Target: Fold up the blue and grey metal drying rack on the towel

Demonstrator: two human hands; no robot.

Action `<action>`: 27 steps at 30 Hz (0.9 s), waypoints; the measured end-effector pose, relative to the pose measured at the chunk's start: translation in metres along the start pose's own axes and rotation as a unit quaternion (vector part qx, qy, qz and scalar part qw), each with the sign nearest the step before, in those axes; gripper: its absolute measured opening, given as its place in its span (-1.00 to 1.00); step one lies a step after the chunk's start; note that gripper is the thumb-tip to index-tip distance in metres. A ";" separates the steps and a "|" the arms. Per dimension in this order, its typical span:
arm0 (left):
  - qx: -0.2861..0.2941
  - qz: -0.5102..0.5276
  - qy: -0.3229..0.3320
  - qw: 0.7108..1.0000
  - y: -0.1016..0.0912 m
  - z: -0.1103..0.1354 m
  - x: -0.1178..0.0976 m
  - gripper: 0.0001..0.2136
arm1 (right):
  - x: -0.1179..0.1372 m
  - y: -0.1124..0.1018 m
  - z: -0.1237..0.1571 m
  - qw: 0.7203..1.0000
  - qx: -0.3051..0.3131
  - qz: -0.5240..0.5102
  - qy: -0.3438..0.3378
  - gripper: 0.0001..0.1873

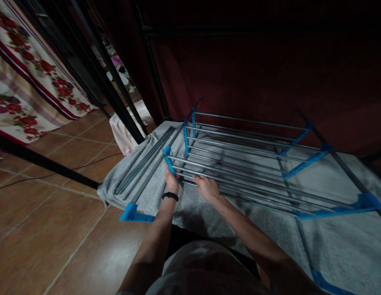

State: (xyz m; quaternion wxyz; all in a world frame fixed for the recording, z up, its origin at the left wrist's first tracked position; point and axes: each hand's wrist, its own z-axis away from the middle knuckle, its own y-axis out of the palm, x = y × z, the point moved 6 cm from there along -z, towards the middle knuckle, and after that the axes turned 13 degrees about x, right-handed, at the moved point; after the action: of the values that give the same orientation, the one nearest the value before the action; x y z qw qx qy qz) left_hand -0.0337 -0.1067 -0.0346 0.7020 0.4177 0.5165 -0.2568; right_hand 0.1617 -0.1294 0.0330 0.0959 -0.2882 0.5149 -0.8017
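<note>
— Grey metal rods and blue plastic connectors: that's the rack frame [254,164] lying flat on a pale grey blanket [331,246], spread over the brown tiled floor [55,229].

— And the hands?

— The left hand [171,180] (black band on its wrist) is closed around the near end of a rod, right where it meets a blue connector [168,159] on the frame's left side rail. The right hand [207,186] sits just beside it, palm down, fingers curled over the nearest rods — it rests on them, though I cannot tell whether it truly grips one.

— Anything loose nearby?

— A bundle of spare grey rods [144,162] lies on the blanket, just left of the frame, parallel to its side rail. One more blue connector [131,213] caps the rail's near end at the blanket's edge.

— Further out?

— A floral cloth [30,82] hangs at the far left, and a pink-checked towel [125,135] lies on the tiles beyond the blanket.
</note>
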 end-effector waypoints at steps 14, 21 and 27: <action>-0.032 0.015 0.000 0.999 0.000 0.004 -0.002 -0.51 | 0.002 -0.001 0.002 1.000 0.017 0.008 -0.015 -0.51; -0.047 0.030 -0.011 0.998 0.002 0.006 -0.006 -0.52 | 0.006 -0.005 0.006 0.999 0.010 0.027 -0.021 -0.48; -0.066 0.030 -0.023 0.997 0.004 0.010 -0.009 -0.54 | 0.005 -0.002 0.005 0.999 0.004 0.036 -0.024 -0.47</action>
State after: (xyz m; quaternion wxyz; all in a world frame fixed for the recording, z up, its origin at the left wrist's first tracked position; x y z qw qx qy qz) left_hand -0.0285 -0.1133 -0.0240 0.7473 0.3797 0.5032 -0.2103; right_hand 0.1604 -0.1350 0.0380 0.1384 -0.2884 0.5189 -0.7927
